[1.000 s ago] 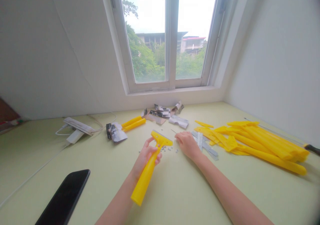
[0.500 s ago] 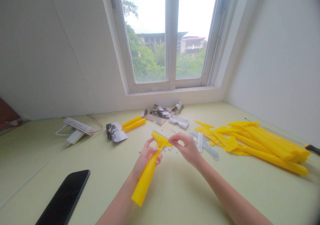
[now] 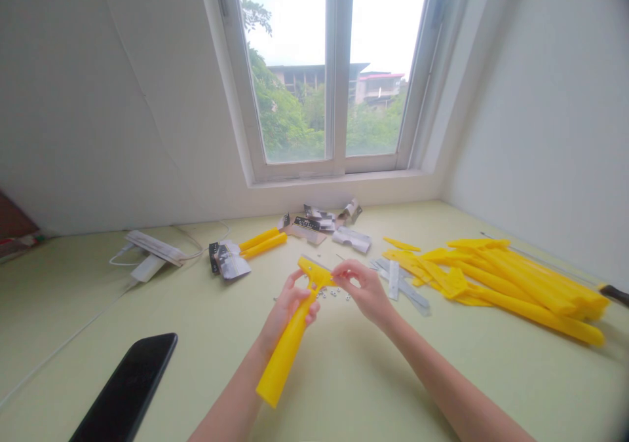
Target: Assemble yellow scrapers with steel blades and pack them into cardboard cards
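Observation:
A yellow scraper (image 3: 289, 344) with a thick handle and a wide head slants up over the table. My left hand (image 3: 289, 304) is wrapped round its neck, just below the head. A thin grey blade edge shows along the top of the head. At the right end of the head, my right hand (image 3: 361, 285) pinches with thumb and fingertips; whether a small part is between them is hidden. Several small metal nuts (image 3: 334, 293) lie on the table behind the scraper. Flat grey metal blades (image 3: 405, 288) rest just right of my right hand.
Yellow handles and flat yellow parts (image 3: 521, 275) are heaped at the right, beside a black-handled screwdriver (image 3: 614, 293). Two yellow handles (image 3: 263, 242) touch printed packaging (image 3: 233, 262); more torn packaging (image 3: 351, 239) lies below the window. A phone (image 3: 130, 383) and a power strip (image 3: 154, 249) are at left.
The scraper's handle end has shifted very slightly left. My right fingers have moved a little at the head's right end. My left hand keeps its hold.

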Motion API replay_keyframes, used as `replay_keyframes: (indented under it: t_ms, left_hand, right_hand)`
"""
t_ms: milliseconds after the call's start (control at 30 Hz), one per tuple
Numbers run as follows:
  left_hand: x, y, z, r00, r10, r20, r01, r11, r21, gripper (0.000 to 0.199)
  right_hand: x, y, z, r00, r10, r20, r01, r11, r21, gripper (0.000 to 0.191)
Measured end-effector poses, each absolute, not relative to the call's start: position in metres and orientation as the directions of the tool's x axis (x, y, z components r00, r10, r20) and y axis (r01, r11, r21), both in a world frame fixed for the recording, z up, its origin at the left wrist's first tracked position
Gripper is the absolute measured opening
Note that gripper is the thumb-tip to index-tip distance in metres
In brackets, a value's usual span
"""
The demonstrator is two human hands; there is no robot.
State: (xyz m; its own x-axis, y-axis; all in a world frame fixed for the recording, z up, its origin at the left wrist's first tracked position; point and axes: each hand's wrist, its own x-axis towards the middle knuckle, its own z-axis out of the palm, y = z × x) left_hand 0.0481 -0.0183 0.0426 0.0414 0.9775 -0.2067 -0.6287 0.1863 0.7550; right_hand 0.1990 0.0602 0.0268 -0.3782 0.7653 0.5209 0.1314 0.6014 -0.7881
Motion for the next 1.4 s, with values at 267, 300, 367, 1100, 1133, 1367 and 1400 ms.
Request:
replay_keyframes:
  t_ms: [267, 300, 367, 1100, 1133, 1367, 1400]
  left_hand:
    - [0.05, -0.019, 0.041, 0.054, 0.983, -0.178, -0.61, 0.173, 0.773, 0.045]
    - [0.05, -0.019, 0.041, 0.055, 0.982, -0.18, -0.61, 0.176, 0.773, 0.045]
    - [0.05, -0.019, 0.041, 0.056, 0.982, -0.182, -0.609, 0.178, 0.773, 0.046]
    - [0.05, -0.018, 0.039, 0.061, 0.987, -0.147, -0.62, 0.153, 0.77, 0.051]
    - [0.051, -0.017, 0.038, 0.064, 0.987, -0.148, -0.622, 0.155, 0.768, 0.053]
    - [0.049, -0.017, 0.039, 0.029, 0.976, -0.215, -0.617, 0.187, 0.764, 0.05]
    - [0.048, -0.017, 0.039, 0.02, 0.974, -0.225, -0.616, 0.189, 0.765, 0.05]
  right_hand:
    - [0.199, 0.056, 0.035, -0.406, 0.759, 0.509, 0.239, 0.626, -0.743, 0.012]
    - [0.2, 0.056, 0.035, -0.41, 0.759, 0.506, 0.239, 0.625, -0.743, 0.013]
    - [0.2, 0.058, 0.034, -0.419, 0.758, 0.5, 0.23, 0.621, -0.749, 0.013]
    - [0.202, 0.064, 0.026, -0.445, 0.803, 0.396, 0.125, 0.494, -0.86, 0.009]
    - [0.202, 0.064, 0.026, -0.446, 0.814, 0.373, 0.118, 0.467, -0.876, 0.01]
    - [0.208, 0.072, 0.03, -0.39, 0.865, 0.315, 0.195, 0.412, -0.89, 0.017]
    - [0.212, 0.076, 0.03, -0.356, 0.871, 0.34, 0.262, 0.442, -0.858, 0.017]
